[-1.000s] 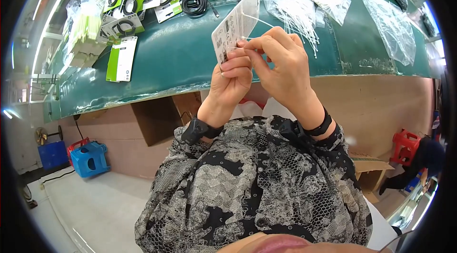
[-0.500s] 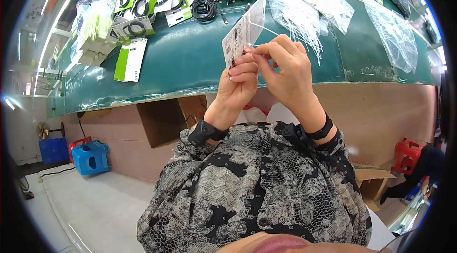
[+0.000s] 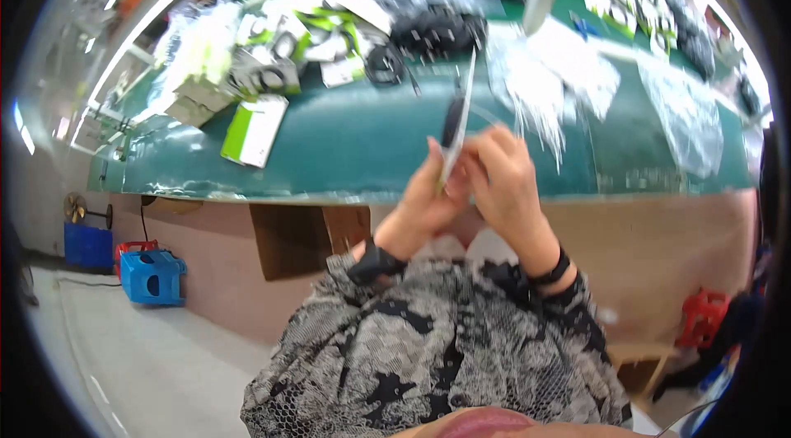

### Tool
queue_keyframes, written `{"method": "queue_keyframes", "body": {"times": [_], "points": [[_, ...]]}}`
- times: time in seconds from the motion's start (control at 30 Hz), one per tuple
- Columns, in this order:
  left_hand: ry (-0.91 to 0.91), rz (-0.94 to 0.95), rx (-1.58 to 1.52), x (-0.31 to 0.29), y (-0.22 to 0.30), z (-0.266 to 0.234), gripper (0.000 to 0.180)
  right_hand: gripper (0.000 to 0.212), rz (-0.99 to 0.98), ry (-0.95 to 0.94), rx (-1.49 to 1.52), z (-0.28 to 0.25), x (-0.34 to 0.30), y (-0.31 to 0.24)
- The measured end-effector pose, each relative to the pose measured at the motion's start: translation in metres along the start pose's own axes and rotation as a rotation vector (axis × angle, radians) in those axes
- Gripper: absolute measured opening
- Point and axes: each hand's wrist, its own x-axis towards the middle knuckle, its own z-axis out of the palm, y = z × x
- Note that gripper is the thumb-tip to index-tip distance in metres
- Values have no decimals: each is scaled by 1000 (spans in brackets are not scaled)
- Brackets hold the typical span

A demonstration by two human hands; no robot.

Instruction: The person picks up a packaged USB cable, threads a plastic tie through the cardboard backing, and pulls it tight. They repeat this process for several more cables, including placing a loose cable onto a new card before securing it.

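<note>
Left hand: my left hand (image 3: 432, 201) is closed on the lower end of the held card (image 3: 464, 112), thumb up along its left side.
Right hand: my right hand (image 3: 501, 173) is at the card's right side, fingers curled in and nearly together; a thin white tie (image 3: 484, 114) arcs from the card toward them, but blur keeps me from telling whether they pinch it.
Held card: upright between my two hands, seen almost edge-on, above the near part of the green bench (image 3: 354, 145); a dark bundle (image 3: 452, 119) sits against its left face.
Bench, left: a white-and-green card (image 3: 255, 133) lies alone, near a pile of carded cables (image 3: 284, 46) and a stack of cards (image 3: 196, 102).
Bench, middle: a coiled black cable (image 3: 384, 65) lies just beside a heap of black cables (image 3: 437, 32).
Bench, right: loose white ties (image 3: 544, 121) spread toward me; a clear bag (image 3: 680, 121) lies farther right.
Below: an open cardboard box (image 3: 288, 242) stands under the bench; a blue stool (image 3: 153, 277) is to my left, a red stool (image 3: 703, 317) to my right.
</note>
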Motion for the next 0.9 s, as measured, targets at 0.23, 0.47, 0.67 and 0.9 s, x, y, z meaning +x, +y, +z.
{"method": "queue_keyframes", "body": {"times": [0.23,0.47,0.67,0.9], "points": [[-258,-115,232,-5,27,-15,37,21,33,-98,98,-5,-18,1],[-144,-51,435,-9,31,2,37,28,391,-48,380,3,-22,14],[-108,-14,447,-10,31,-9,38,30,336,-2,405,17,-36,40],[1,258,698,-13,25,-13,35,34,-27,6,63,-16,-18,17]]}}
